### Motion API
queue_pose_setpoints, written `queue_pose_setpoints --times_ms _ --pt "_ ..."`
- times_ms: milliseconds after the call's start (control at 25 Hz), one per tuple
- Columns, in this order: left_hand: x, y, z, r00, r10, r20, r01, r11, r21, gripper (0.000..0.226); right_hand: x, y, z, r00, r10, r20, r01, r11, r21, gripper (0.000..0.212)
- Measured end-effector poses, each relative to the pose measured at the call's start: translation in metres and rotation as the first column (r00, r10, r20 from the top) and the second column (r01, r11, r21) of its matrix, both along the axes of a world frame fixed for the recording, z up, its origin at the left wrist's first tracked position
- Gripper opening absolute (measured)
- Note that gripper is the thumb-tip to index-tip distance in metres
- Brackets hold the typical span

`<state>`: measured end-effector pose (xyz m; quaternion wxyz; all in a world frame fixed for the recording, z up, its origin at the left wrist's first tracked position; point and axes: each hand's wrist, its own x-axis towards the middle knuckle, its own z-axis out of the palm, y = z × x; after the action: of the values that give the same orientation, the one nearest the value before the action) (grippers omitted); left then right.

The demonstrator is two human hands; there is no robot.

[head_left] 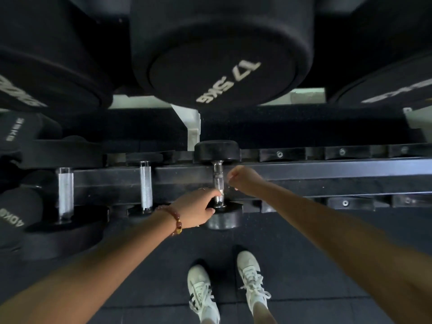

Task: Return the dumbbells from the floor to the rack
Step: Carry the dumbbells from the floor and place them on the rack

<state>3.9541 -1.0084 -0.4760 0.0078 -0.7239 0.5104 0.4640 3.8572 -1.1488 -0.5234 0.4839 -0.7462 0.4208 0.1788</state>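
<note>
Black metal rack [327, 170] cradles a rubber-headed dumbbell [217, 150]; left hand [196, 210] grips its knurled handle [217, 176]; right hand [244, 181] curled, empty

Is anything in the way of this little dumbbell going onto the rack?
Nothing visible. The small dumbbell already lies across the rack rails, left hand gripping its handle, apart from the neighbouring dumbbell on its left.

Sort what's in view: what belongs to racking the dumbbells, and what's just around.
Job: small dumbbell; rack it lies across; left hand at its handle; right hand curled beside it.
Just around: 17.5 kg dumbbell above; 40 kg dumbbell at left; white shoes; bead bracelet.
</note>
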Motion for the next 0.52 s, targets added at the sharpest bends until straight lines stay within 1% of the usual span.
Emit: queue_pose_setpoints --times_ms 40,80,120,160,200,240,280,320,400,480,520 --pt "-0.002 -0.002 0.028 0.998 -0.062 0.002 0.062 0.998 -0.027 0.046 -0.009 -0.009 0.03 0.998 -0.02 0.056 0.018 0.999 0.028 0.015" --pt "-0.006 -0.004 0.059 0.994 -0.105 -0.012 0.104 0.993 -0.053 0.043 -0.02 -0.017 0.062 0.997 -0.003 0.083 -0.001 0.999 0.042 0.017" --pt "-0.012 -0.006 0.091 0.992 -0.127 -0.026 0.125 0.989 -0.079 0.04 -0.032 -0.023 0.097 0.993 0.045 0.112 -0.05 0.998 0.045 0.018" --pt "-0.02 -0.007 0.123 0.99 -0.137 -0.026 0.134 0.985 -0.105 0.036 -0.047 -0.027 0.131 0.984 0.127 0.125 -0.132 0.991 0.03 0.018" --pt "-0.029 -0.008 0.153 0.988 -0.151 -0.012 0.148 0.981 -0.121 0.032 -0.065 -0.03 0.164 0.969 0.217 0.115 -0.218 0.976 0.003 0.016" --pt "-0.042 -0.007 0.185 0.983 -0.184 0.013 0.184 0.975 -0.122 0.029 -0.087 -0.031 0.196 0.953 0.297 0.06 -0.295 0.955 -0.041 0.012" --pt "-0.054 -0.007 0.214 0.972 -0.232 0.048 0.236 0.963 -0.129 0.029 -0.109 -0.031 0.227 0.934 0.356 -0.007 -0.356 0.931 -0.086 0.011" --pt "-0.066 -0.008 0.24 0.954 -0.287 0.087 0.297 0.944 -0.143 0.03 -0.131 -0.033 0.259 0.926 0.374 -0.046 -0.377 0.918 -0.121 0.015" --pt "-0.093 -0.013 0.285 0.906 -0.388 0.168 0.415 0.891 -0.184 0.03 -0.176 -0.035 0.329 0.948 0.315 -0.044 -0.317 0.93 -0.186 0.02" --pt "-0.118 -0.024 0.326 0.857 -0.435 0.276 0.504 0.817 -0.28 0.029 -0.223 -0.03 0.403 0.983 0.184 0.011 -0.173 0.945 -0.276 0.015" --pt "-0.131 -0.033 0.344 0.856 -0.425 0.294 0.511 0.785 -0.352 0.029 -0.248 -0.028 0.433 0.991 0.129 0.046 -0.109 0.944 -0.311 0.01"
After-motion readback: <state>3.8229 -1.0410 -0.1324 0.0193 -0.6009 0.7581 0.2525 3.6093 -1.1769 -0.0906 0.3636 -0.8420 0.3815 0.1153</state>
